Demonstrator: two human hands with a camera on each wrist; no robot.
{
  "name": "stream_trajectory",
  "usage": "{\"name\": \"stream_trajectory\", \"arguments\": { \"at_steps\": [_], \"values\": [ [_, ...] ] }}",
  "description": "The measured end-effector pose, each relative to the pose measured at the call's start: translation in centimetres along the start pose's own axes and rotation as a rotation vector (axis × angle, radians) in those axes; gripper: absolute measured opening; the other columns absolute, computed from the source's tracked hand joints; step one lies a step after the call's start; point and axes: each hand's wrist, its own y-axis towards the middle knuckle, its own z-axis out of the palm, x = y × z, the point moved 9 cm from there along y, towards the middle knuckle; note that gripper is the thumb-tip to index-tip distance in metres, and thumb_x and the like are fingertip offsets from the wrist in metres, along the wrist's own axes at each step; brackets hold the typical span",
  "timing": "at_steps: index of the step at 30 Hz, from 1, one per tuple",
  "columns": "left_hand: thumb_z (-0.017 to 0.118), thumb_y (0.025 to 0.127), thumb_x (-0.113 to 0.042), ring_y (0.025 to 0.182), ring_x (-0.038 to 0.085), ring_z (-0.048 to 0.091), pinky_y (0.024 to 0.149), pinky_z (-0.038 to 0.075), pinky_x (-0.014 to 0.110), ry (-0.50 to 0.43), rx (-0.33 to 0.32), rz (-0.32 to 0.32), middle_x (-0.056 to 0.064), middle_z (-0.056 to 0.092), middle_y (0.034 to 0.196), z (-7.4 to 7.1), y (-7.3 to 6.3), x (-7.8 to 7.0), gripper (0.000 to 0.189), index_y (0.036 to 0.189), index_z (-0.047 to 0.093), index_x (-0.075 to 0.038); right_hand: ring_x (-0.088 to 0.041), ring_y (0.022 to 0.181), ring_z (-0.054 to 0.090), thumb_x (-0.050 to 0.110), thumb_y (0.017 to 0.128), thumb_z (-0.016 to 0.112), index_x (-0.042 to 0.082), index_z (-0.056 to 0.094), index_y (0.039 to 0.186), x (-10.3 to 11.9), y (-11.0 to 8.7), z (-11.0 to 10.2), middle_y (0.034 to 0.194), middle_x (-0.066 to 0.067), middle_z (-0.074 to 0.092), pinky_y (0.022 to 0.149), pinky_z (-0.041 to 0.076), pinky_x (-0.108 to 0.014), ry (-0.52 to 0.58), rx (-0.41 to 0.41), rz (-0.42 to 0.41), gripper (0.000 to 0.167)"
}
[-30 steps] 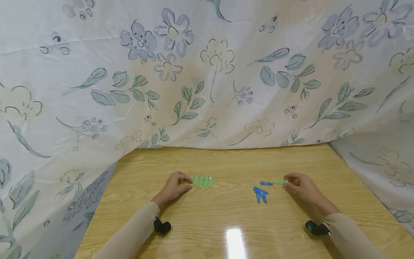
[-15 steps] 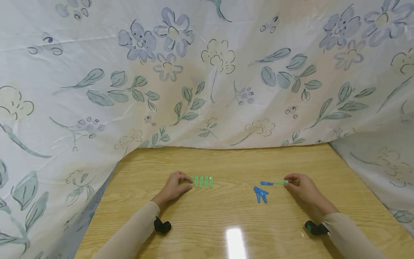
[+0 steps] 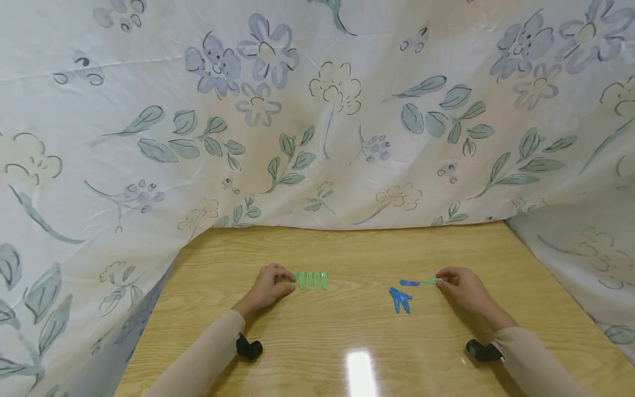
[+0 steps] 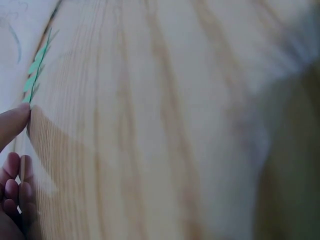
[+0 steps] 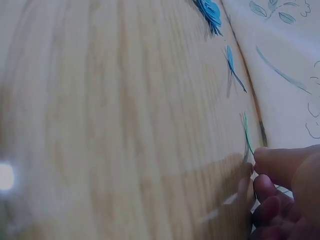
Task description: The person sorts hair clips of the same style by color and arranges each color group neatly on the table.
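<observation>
Several green snap hair clips [image 3: 310, 280] lie upright and parallel in a neat row on the table's left half. At the row's left end, my left hand [image 3: 269, 284] has its thumb and index finger at the two ends of the leftmost green hair clip [image 3: 294, 278], which is partly hidden. Over on the right, my right hand [image 3: 464, 289] pinches the outer end of another green hair clip [image 3: 429, 281]. Just left of that clip lies one blue hair clip [image 3: 409, 283], sideways. A small overlapping pile of blue hair clips [image 3: 401, 300] sits nearer to me.
The wooden table [image 3: 317, 336] carries a bright light reflection near its front. A floral cloth [image 3: 317, 165] hangs along the far edge and both sides. A black device [image 3: 249, 347] is strapped at each wrist.
</observation>
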Motion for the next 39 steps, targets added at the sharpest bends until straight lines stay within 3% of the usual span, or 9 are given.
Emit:
{"name": "stream_trajectory", "arguments": {
  "at_steps": [13, 22, 30, 34, 39],
  "values": [
    [0.079, 0.088, -0.018, 0.114, 0.026, 0.045, 0.095, 0.038, 0.043, -0.009, 0.002, 0.002, 0.003, 0.062, 0.115, 0.0, -0.2, -0.1, 0.009, 0.096, 0.077, -0.023, -0.010, 0.077, 0.055, 0.008, 0.095, 0.069, 0.004, 0.072, 0.097, -0.4, 0.1, 0.1, 0.092, -0.006, 0.069, 0.066, 0.045, -0.024, -0.025, 0.001, 0.017, 0.005],
    [0.079, 0.089, -0.018, 0.115, 0.026, 0.044, 0.092, 0.038, 0.040, -0.008, 0.001, 0.001, 0.003, 0.062, 0.115, 0.1, -0.1, 0.0, 0.008, 0.096, 0.077, -0.022, 0.000, 0.075, 0.056, 0.000, 0.097, 0.063, 0.000, 0.064, 0.091, 0.5, 0.4, -1.1, 0.090, -0.012, 0.071, 0.064, 0.049, -0.022, 0.053, -0.063, -0.047, 0.006],
    [0.080, 0.088, -0.019, 0.115, 0.026, 0.045, 0.093, 0.038, 0.041, 0.001, -0.004, 0.001, 0.003, 0.062, 0.115, 0.0, 0.0, 0.0, 0.009, 0.095, 0.077, -0.023, -0.001, 0.069, 0.053, 0.002, 0.102, 0.055, -0.004, 0.071, 0.110, 1.4, 0.6, -2.1, 0.106, -0.024, 0.070, 0.055, 0.046, -0.024, 0.093, -0.122, -0.054, 0.018],
    [0.080, 0.088, -0.020, 0.116, 0.026, 0.045, 0.094, 0.038, 0.043, 0.005, -0.001, 0.002, 0.002, 0.062, 0.115, 0.0, 0.1, 0.2, 0.009, 0.096, 0.077, -0.023, -0.007, 0.066, 0.063, 0.000, 0.105, 0.048, -0.009, 0.067, 0.118, 2.0, 0.7, -2.2, 0.115, -0.033, 0.064, 0.051, 0.051, -0.026, 0.170, -0.113, -0.054, 0.025],
    [0.080, 0.088, -0.019, 0.116, 0.026, 0.045, 0.097, 0.039, 0.046, 0.005, -0.001, 0.002, 0.002, 0.062, 0.115, -0.1, 0.2, 0.2, 0.010, 0.096, 0.078, -0.024, -0.022, 0.068, 0.074, -0.001, 0.107, 0.042, -0.014, 0.057, 0.129, 2.6, 0.8, -2.2, 0.118, -0.040, 0.054, 0.057, 0.059, -0.032, 0.303, -0.102, -0.025, 0.030]
  ]
}}
